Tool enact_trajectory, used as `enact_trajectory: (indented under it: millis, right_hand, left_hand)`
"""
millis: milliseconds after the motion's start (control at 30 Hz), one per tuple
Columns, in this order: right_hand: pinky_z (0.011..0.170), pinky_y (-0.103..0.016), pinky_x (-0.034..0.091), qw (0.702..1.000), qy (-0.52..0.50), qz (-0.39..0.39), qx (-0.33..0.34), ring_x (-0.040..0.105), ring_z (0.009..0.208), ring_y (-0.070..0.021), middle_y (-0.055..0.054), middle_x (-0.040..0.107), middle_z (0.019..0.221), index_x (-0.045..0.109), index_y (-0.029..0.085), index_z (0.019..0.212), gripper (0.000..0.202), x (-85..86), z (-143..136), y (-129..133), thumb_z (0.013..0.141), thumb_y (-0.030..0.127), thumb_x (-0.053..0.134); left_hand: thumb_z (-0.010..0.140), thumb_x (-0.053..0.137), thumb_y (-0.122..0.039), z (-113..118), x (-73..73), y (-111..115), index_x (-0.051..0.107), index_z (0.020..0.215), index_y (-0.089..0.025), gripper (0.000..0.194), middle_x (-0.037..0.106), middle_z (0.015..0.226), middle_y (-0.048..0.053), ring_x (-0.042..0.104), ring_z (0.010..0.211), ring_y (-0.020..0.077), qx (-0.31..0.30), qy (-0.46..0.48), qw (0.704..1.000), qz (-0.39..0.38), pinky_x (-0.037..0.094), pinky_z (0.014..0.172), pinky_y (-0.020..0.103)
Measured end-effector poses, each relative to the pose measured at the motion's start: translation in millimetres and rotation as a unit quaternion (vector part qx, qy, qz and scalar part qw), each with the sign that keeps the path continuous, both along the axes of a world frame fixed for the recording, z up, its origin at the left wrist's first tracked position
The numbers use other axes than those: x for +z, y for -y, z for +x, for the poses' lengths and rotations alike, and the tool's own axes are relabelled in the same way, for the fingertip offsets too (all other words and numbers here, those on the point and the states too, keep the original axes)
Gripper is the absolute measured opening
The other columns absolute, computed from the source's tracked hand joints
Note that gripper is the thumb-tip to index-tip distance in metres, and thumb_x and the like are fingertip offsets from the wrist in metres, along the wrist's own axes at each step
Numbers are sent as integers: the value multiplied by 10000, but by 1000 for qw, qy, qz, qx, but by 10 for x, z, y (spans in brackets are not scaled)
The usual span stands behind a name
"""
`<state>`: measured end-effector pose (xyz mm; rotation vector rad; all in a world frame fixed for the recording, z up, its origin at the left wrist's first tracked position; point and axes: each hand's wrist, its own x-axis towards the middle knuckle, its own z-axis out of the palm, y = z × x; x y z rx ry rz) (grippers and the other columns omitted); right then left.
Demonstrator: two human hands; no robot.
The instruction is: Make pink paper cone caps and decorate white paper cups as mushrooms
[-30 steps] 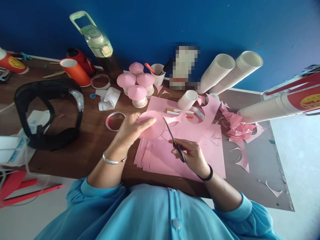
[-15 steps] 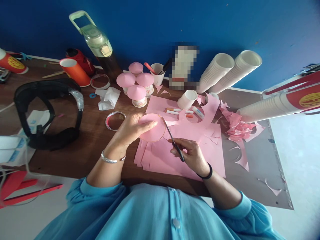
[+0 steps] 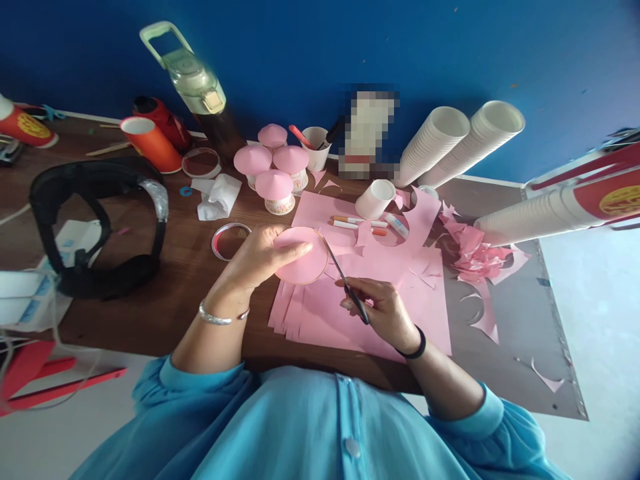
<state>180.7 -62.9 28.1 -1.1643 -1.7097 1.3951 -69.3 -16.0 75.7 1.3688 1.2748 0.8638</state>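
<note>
My left hand [image 3: 260,257] pinches a round pink paper disc [image 3: 305,263] at its left side, thumb on top. In my right hand [image 3: 383,307] is a pair of black-handled scissors [image 3: 356,300], its blades pointing up and left to the disc's right edge. Below both hands lies a stack of pink paper sheets [image 3: 340,320], with a cut pink sheet [image 3: 385,260] on top. Markers [image 3: 357,222], a glue stick [image 3: 397,225] and a white paper cup [image 3: 375,200] rest just beyond.
Small cups with pink cone tops [image 3: 275,185] stand at the back, beside a tall bottle [image 3: 197,83]. Stacked paper cups [image 3: 435,143] lean on the wall. Crumpled pink scraps [image 3: 475,253] lie right. A tape roll [image 3: 230,241] and a black headband frame [image 3: 100,230] are left.
The pink disc and my left hand have shifted slightly left. The scissors stay at the disc's right edge, and my right hand has barely moved.
</note>
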Motion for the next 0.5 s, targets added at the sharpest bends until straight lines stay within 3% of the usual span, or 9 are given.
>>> enact_trajectory:
  millis: [500]
  right_hand:
    - [487,-226,502,999,-20,-25,0,578,518,-102,-12,656,655,786,160,1061,478,42,-6,-1,887,601,723]
  left_hand:
    - [801,805,-441,22,17,-2,799,856,-179,267,771,804,17,691,775,198,51,-7,999,-17,551,713,275]
